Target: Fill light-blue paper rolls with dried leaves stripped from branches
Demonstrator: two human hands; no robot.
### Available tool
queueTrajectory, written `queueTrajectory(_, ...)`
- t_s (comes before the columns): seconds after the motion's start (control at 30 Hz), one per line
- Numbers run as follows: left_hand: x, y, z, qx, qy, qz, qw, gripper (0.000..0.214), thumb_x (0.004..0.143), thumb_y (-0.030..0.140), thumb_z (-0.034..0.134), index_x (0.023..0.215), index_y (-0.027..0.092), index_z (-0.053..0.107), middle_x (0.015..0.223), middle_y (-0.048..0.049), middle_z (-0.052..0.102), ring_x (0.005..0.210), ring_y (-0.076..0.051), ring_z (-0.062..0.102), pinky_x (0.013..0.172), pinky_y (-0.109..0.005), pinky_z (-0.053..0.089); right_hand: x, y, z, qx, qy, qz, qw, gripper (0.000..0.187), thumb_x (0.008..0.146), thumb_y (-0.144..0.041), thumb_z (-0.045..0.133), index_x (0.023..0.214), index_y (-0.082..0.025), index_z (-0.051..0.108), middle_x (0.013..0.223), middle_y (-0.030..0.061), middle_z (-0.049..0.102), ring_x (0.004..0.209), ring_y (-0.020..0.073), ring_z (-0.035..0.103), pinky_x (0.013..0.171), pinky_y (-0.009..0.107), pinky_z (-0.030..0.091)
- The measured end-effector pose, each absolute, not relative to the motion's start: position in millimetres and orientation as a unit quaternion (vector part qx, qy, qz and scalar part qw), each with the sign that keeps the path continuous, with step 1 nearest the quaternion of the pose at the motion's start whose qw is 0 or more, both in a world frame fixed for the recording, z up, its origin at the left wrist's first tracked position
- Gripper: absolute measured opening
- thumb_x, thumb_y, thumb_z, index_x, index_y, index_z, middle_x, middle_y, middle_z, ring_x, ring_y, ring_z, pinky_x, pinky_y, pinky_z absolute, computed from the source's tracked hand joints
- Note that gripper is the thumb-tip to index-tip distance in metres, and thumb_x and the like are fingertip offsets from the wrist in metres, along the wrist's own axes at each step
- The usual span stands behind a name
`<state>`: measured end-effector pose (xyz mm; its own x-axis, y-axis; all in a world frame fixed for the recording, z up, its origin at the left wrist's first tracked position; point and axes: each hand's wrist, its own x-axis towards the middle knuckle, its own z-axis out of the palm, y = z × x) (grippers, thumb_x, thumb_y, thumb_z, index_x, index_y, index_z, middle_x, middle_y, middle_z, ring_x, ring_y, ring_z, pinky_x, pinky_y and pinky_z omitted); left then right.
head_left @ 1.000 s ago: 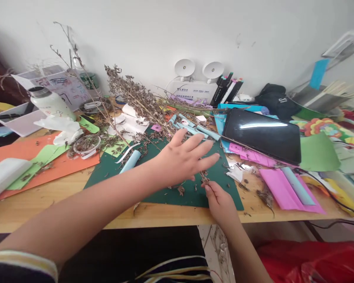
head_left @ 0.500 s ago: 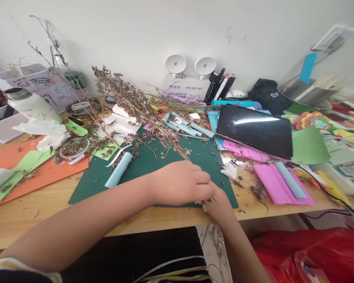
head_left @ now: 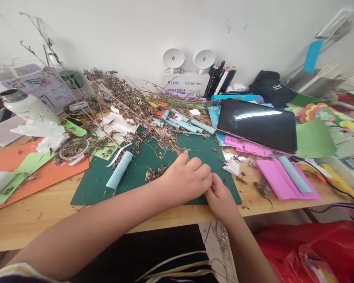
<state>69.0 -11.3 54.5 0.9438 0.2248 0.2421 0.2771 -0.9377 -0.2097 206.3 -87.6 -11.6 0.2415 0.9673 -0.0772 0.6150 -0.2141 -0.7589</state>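
My left hand point(head_left: 187, 177) is closed over the lower stems of a bunch of dried plants point(head_left: 135, 106), whose brown, crumpled leaves reach away toward the back left. Pressed against its fingertips, my right hand point(head_left: 221, 194) is closed too, thumb against fingers, at the stem ends. The stems between the hands are hidden by the fingers. A small clump of dried leaves point(head_left: 156, 173) pokes out left of my left hand. Both hands are above the front of a green cutting mat point(head_left: 88, 188). Left of them lies a light-blue paper roll point(head_left: 119, 169).
Behind the mat lie several blue paper rolls point(head_left: 184, 125). A black tablet point(head_left: 258, 125) rests on coloured paper at right, near pink paper point(head_left: 273, 177). A white bottle point(head_left: 28, 106) and a leaf-filled bowl point(head_left: 74, 148) stand at left. Leaf crumbs are scattered around.
My left hand has turned, its knuckles now raised. The stem ends that showed below the hands are now hidden. A clump of dried leaves has appeared left of my left hand.
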Motion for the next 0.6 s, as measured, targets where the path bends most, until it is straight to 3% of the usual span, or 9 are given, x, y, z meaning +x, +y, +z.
queueTrajectory(0.2, 77.9, 8.5, 44.6, -0.987, -0.072, -0.088, 0.113, 0.015, 0.078, 0.012, 0.045, 0.067, 0.017, 0.054, 0.070, -0.0040, 0.054, 0.070, -0.017, 0.047, 0.059, -0.031, 0.024, 206.7, -87.7, -8.1, -0.710, -0.560, 0.306, 0.298, 0.017, 0.081, -0.036, 0.034, 0.086, -0.022, 0.041, 0.050, -0.0064, 0.043, 0.046, 0.0128, 0.043, 0.047, 0.023, 0.032)
queueTrajectory(0.4, 73.3, 12.8, 50.9, -0.991, -0.064, -0.081, 0.086, 0.012, 0.080, 0.015, 0.046, 0.071, 0.017, 0.055, 0.074, -0.0028, 0.057, 0.067, -0.014, 0.048, 0.059, -0.029, 0.027, 206.2, -87.8, -9.1, -0.709, -0.561, 0.300, 0.303, 0.019, 0.081, -0.037, 0.033, 0.078, -0.021, 0.044, 0.060, -0.0025, 0.048, 0.057, 0.0130, 0.046, 0.055, 0.025, 0.035)
queueTrajectory(0.6, 45.1, 7.6, 55.3, -0.990, -0.051, -0.113, 0.073, 0.022, 0.086, 0.018, 0.035, 0.081, 0.018, 0.056, 0.082, -0.0023, 0.060, 0.071, -0.013, 0.049, 0.065, -0.028, 0.031, 211.4, -89.2, -15.9, -0.695, -0.501, 0.370, 0.358, 0.020, 0.081, -0.040, 0.035, 0.079, -0.021, 0.043, 0.057, -0.0047, 0.040, 0.050, 0.0100, 0.037, 0.048, 0.021, 0.030)
